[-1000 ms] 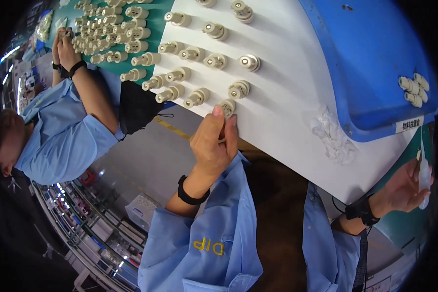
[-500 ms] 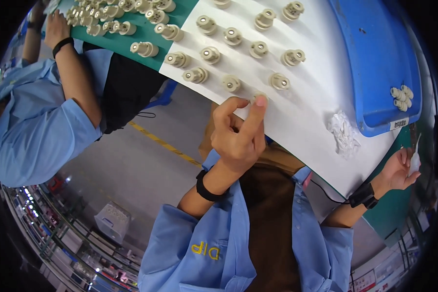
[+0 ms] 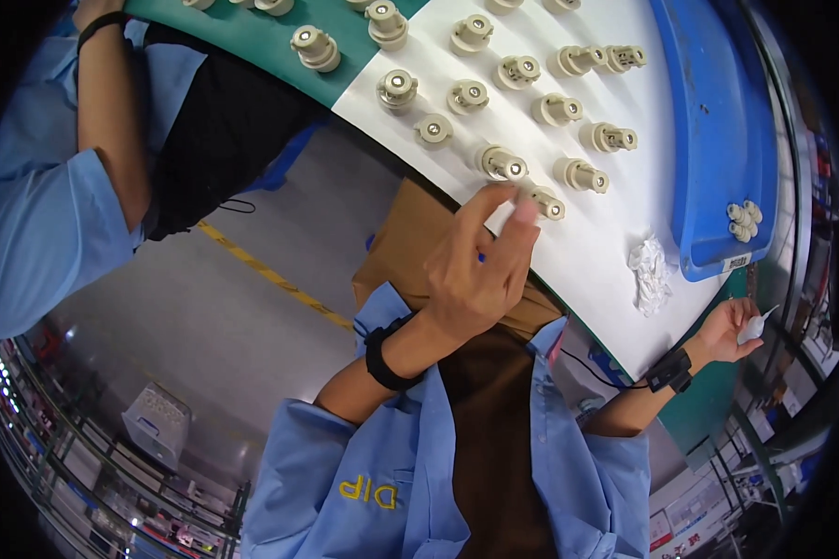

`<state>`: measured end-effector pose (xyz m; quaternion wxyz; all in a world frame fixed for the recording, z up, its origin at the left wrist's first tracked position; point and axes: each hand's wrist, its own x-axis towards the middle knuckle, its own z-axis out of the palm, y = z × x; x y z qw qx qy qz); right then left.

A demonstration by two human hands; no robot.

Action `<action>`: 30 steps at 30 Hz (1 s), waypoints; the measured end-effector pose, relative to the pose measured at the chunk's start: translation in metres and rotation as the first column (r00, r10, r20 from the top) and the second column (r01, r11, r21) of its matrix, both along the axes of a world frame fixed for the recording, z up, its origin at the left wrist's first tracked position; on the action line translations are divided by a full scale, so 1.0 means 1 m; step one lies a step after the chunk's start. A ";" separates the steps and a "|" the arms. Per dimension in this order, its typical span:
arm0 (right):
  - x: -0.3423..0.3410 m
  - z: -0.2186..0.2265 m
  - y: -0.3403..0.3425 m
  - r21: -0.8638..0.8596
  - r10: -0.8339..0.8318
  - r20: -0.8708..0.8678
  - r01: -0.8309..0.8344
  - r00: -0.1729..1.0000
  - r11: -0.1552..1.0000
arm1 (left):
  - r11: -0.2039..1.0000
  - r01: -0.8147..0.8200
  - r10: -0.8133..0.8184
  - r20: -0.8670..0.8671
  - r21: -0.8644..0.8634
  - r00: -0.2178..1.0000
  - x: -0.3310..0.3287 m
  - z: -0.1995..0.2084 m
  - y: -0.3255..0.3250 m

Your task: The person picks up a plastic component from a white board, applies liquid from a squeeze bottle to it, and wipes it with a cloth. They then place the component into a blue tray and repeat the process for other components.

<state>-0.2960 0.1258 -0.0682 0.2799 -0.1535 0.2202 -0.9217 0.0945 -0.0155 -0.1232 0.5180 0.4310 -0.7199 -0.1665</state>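
Your left hand (image 3: pixel 475 270) reaches in over the near edge of the white-topped counter (image 3: pixel 597 256), its fingertips at the foremost cream fitting (image 3: pixel 553 207), which sits just inside that edge. A finger covers part of the piece, so I cannot tell whether that grip is pinching it or only resting beside it. Close behind stand a second fitting (image 3: pixel 505 165) and a third (image 3: pixel 584 176), leaving your fingers little room on the far side. More fittings (image 3: pixel 612 138) spread back across the white, and some stand on the green surface (image 3: pixel 350 70) to the left.

To the right there is more room: a wide strip of white lies between the front pieces and the crumpled white wad (image 3: pixel 650 275). Past the wad, the blue bin (image 3: pixel 725 130) walls off that side, with a small cluster of cream pieces (image 3: pixel 744 222) in its near end.

Your right hand (image 3: pixel 721 331) is out beyond the bin's near rim, fingers and thumb closed around a small translucent bottle (image 3: pixel 752 328), its thin nozzle pointing outward, well apart from the fittings.
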 end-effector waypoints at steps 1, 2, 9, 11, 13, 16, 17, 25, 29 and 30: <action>-0.001 -0.001 0.000 -0.003 0.001 0.011 -0.001 1.000 1.000 | 1.000 -0.003 0.003 -0.056 -0.011 0.998 0.000 -0.003 0.002; -0.003 -0.001 0.001 -0.005 0.002 0.022 -0.002 1.000 1.000 | 1.000 -0.006 0.006 -0.062 -0.008 0.998 0.001 -0.005 0.005; -0.002 -0.003 0.000 -0.022 -0.006 0.085 0.008 0.996 1.000 | 0.994 0.069 -0.060 -0.109 0.080 0.992 0.008 -0.021 0.015; -0.002 -0.002 0.000 -0.025 -0.011 0.125 0.014 0.992 1.000 | 0.995 0.072 -0.065 -0.105 0.068 0.992 0.009 -0.024 0.015; -0.002 -0.003 0.001 -0.026 -0.009 0.120 0.012 0.993 1.000 | 0.995 0.085 -0.081 -0.088 0.045 0.993 0.010 -0.025 0.016; 0.000 -0.002 -0.002 -0.032 -0.012 0.120 0.016 0.993 0.999 | 0.993 0.087 -0.075 -0.134 0.079 0.988 0.011 -0.024 0.020; 0.001 -0.002 -0.003 -0.038 -0.010 0.118 0.014 0.993 0.999 | 0.991 0.090 -0.074 -0.155 0.098 0.985 0.011 -0.023 0.020; 0.003 -0.001 -0.002 -0.052 0.019 0.084 -0.015 0.996 0.999 | 0.998 -0.060 0.056 0.187 0.013 0.981 0.020 0.000 0.026; 0.005 -0.001 -0.003 -0.024 0.051 0.032 -0.050 0.998 0.998 | 0.999 -0.022 0.025 0.116 -0.026 0.993 0.011 0.029 0.040; 0.004 0.000 -0.002 -0.030 0.091 0.030 -0.090 0.995 0.995 | 0.999 -0.002 0.006 0.120 -0.036 0.993 0.006 0.034 0.041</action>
